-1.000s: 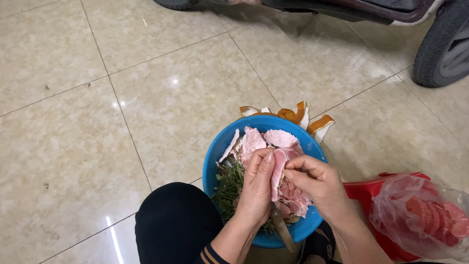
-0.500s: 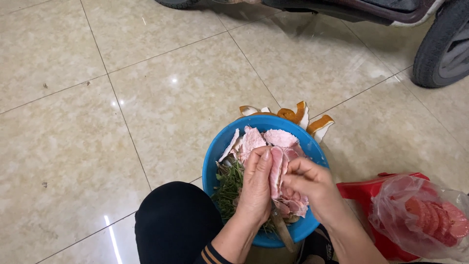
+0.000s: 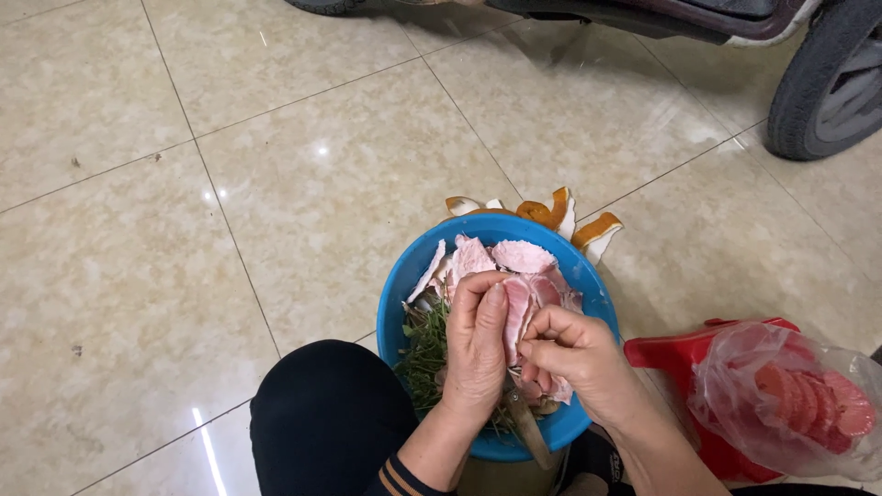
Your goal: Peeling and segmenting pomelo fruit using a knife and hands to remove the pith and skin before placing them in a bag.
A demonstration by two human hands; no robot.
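Black trousers are worn over the knee (image 3: pixel 326 413); a dark cuff (image 3: pixel 404 479) with tan stripes is seen at the left wrist.

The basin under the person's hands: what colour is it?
Blue basin, seen in the head view.

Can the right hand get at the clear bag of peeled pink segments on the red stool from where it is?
Probably yes. The right hand works over the blue bowl, the bag sits open beside that forearm, nothing between. But its fingers are busy on the pink fruit piece.

Left hand (image 3: pixel 476 344) and right hand (image 3: pixel 574 358) together, fingers curled.
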